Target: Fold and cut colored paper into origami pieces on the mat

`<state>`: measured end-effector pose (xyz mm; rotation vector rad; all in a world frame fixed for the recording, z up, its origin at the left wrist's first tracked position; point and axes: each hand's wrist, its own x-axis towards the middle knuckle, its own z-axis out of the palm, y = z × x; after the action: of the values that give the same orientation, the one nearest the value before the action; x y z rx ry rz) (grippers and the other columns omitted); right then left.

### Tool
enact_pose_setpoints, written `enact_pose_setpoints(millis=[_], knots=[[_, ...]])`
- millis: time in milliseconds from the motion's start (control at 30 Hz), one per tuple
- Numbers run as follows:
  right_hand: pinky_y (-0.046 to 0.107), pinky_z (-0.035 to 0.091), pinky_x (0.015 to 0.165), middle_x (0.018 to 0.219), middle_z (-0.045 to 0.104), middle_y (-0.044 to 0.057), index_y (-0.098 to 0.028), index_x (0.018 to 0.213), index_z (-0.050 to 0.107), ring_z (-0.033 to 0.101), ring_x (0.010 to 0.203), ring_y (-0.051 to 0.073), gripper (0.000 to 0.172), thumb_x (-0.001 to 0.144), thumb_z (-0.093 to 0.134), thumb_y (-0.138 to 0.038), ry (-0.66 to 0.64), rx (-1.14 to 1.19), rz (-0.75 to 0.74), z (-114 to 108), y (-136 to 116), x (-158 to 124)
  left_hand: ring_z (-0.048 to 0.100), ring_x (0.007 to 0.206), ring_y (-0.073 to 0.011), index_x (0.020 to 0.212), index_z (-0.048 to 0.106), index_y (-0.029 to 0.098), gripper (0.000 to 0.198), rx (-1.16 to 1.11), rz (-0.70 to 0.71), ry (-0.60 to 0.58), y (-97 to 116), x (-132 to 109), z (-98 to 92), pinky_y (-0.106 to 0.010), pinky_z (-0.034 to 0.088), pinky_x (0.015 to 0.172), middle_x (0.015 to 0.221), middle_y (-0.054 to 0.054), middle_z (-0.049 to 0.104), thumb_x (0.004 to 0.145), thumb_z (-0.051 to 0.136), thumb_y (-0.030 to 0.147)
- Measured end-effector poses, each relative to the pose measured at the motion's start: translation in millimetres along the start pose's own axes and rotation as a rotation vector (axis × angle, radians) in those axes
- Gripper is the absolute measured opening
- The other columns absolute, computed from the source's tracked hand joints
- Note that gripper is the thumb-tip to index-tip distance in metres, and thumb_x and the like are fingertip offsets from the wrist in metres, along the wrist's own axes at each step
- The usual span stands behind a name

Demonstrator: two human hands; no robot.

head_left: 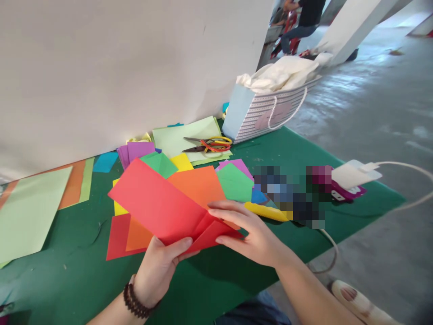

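Observation:
A sheet of red paper (152,198), folded over at its lower part, is held up above the green mat. My left hand (157,273), with a dark beaded bracelet (135,300) on the wrist, pinches its lower edge between thumb and fingers. My right hand (250,230) grips the folded right corner from the other side. Under the red sheet lie loose sheets of orange paper (198,185), green paper (235,183) and yellow paper (181,161), partly hidden by it.
Scissors (206,145) with orange and yellow handles lie on pale green paper (182,137) beside the wall. A striped paper gift bag (264,113) holding white cloth stands behind them. A white cable (402,166) and pixelated items lie on the mat. A seated person is far back.

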<state>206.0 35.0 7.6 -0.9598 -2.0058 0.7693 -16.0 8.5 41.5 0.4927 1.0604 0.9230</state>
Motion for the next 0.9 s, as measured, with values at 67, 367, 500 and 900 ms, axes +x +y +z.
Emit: enact_pose_setpoints(millis=[67, 367, 500, 900], knots=[[0.04, 0.052, 0.095, 0.132, 0.055, 0.007, -0.035, 0.132, 0.052, 0.056, 0.118, 0.024, 0.051, 0.084, 0.065, -0.024, 0.014, -0.015, -0.007, 1, -1, 0, 0.064, 0.108, -0.0308, 0.129, 0.056, 0.019, 0.06, -0.008, 0.0, -0.037, 0, 1, -1.5, -0.042, 0.057, 0.088, 0.12, -0.012, 0.066, 0.073, 0.079, 0.018], [0.055, 0.037, 0.107, 0.152, 0.033, -0.001, -0.036, 0.101, 0.071, 0.039, 0.135, 0.032, 0.03, 0.08, 0.067, -0.014, 0.01, -0.097, -0.258, -5, -5, -11, 0.063, 0.111, -0.0236, 0.119, 0.063, 0.023, 0.039, -0.133, 0.091, 0.058, 0, 6, 0.3, -0.03, 0.057, 0.084, 0.121, -0.006, 0.066, 0.081, 0.073, 0.025], [0.046, 0.048, 0.097, 0.142, 0.047, 0.004, -0.031, 0.092, 0.073, 0.051, 0.124, 0.029, 0.015, 0.082, 0.068, -0.023, 0.1, 0.054, -0.11, -1, -1, -2, 0.061, 0.115, -0.0267, 0.123, 0.06, 0.024, 0.045, -0.126, 0.093, 0.029, 0, 4, 2.2, -0.035, 0.056, 0.089, 0.124, -0.006, 0.065, 0.08, 0.073, 0.021], [0.026, 0.052, 0.062, 0.085, 0.067, 0.003, -0.021, 0.101, 0.064, 0.062, 0.07, 0.013, 0.027, 0.078, 0.069, -0.035, 0.281, 0.436, 0.427, 20, 20, 25, 0.06, 0.117, -0.0288, 0.121, 0.061, 0.025, 0.041, -0.235, 0.122, -0.032, -3, 10, 8.7, -0.048, 0.05, 0.1, 0.123, -0.004, 0.065, 0.082, 0.069, 0.018]])
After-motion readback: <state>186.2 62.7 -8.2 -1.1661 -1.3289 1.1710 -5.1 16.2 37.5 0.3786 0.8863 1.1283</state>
